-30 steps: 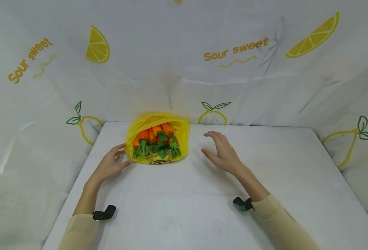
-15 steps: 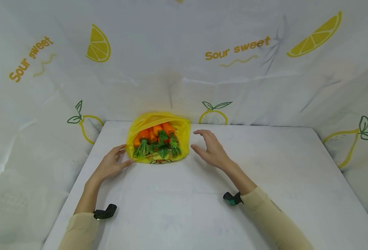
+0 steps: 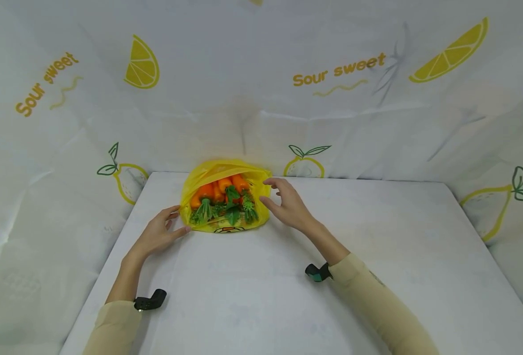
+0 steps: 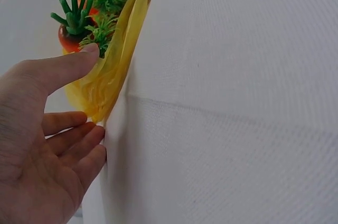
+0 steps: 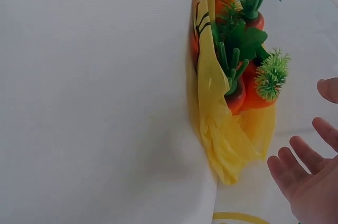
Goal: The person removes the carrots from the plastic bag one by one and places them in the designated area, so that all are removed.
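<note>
A yellow plastic bag lies at the back left of the table with its mouth facing front. Inside it are several orange carrots with green leafy tops. My left hand is at the bag's left edge, its relaxed fingertips right at the plastic and the thumb near the front corner. My right hand hovers by the bag's right edge, thumb and fingers spread, and its fingertips overlap the bag in the head view. In the right wrist view the right hand holds nothing and shows a gap from the bag.
The white table meets a white cloth backdrop printed with lemons just behind the bag. More printed cloth hangs at both sides. A black strapped device sits on the left wrist and another device on the right.
My right hand has moved left and slightly back, from apart from the bag to its right edge. The left hand and the bag have stayed about where they were.
</note>
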`<state>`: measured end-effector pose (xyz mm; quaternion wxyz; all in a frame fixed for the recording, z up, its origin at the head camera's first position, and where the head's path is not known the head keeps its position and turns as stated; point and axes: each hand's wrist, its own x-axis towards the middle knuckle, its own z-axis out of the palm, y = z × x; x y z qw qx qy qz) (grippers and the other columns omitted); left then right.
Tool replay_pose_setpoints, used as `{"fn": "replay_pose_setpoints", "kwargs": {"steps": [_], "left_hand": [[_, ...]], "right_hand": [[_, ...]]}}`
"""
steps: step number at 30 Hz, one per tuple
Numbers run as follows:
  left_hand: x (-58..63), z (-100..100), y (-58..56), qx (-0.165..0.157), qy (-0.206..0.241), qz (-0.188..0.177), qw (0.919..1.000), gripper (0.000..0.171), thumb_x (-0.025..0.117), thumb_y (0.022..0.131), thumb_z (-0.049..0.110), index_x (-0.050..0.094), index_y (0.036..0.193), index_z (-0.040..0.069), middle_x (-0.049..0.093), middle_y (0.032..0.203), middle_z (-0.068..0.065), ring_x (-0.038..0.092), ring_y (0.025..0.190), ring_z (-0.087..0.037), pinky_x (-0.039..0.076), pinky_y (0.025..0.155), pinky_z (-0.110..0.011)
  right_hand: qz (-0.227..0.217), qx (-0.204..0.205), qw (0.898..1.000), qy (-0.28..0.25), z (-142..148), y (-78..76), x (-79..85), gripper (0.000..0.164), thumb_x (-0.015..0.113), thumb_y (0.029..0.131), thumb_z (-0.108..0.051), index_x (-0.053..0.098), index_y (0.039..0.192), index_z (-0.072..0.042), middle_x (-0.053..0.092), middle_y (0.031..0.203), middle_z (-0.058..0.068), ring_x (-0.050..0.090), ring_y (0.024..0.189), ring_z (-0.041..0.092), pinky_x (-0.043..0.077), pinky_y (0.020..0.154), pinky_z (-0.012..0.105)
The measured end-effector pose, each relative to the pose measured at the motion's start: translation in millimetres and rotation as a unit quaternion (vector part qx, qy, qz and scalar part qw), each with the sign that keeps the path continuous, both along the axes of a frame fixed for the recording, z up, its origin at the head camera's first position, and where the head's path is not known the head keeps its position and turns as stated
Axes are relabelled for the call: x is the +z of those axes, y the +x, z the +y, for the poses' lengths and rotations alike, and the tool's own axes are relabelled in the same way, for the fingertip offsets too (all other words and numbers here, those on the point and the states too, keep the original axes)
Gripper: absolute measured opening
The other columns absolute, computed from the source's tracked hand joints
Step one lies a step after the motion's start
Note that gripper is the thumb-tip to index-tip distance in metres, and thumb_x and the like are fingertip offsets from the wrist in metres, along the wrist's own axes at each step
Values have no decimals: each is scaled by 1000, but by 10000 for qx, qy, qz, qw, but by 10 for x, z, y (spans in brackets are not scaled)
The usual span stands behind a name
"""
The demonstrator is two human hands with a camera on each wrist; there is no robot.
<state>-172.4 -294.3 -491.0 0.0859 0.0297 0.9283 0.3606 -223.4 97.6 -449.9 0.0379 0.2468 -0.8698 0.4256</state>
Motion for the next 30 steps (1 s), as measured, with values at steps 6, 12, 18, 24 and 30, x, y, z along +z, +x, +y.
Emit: {"fn": "replay_pose_setpoints", "kwargs": {"steps": [6, 12, 18, 24, 30], "left_hand": [[2, 13, 4, -23, 20, 17, 10000, 87, 77, 101, 34, 34, 165, -5, 41, 167, -33, 44, 155, -50, 40, 129, -61], [14, 10, 13, -13, -10, 62, 10000, 87, 76, 101, 33, 34, 165, -6, 41, 167, -34, 44, 155, -51, 39, 129, -62], [17, 20, 17, -29, -14, 84, 10000, 86, 76, 101, 34, 34, 164, -8, 41, 166, -35, 43, 154, -52, 40, 128, -63], [20, 34, 29, 24, -57, 42, 10000, 86, 76, 101, 35, 34, 165, -6, 42, 167, -34, 43, 155, -51, 40, 128, -61], [13, 29, 20, 40, -116, 27, 9999, 87, 75, 101, 37, 34, 165, -6, 41, 167, -34, 43, 155, -51, 40, 128, -62]], "right_hand": [[-70, 133, 9997, -182, -110, -76, 46, 52, 70, 106, -22, 55, 148, 5, 60, 150, 26, 58, 138, 48, 54, 115, 60], [-338, 71, 9984, -443, -230, -190, -2, 50, 71, 105, -22, 56, 146, 4, 61, 148, 28, 61, 136, 46, 56, 114, 59], [-596, -15, 9962, -629, -389, -299, -70, 48, 72, 106, -23, 59, 143, 4, 65, 145, 24, 64, 134, 41, 58, 114, 54], [-941, -165, 9921, -809, -522, -358, -105, 44, 70, 108, -25, 60, 139, 4, 67, 140, 24, 68, 131, 41, 59, 113, 52], [-1371, -455, 9855, -888, -597, -398, -139, 42, 68, 108, -31, 62, 138, -2, 67, 142, 22, 68, 131, 40, 59, 114, 51]]}}
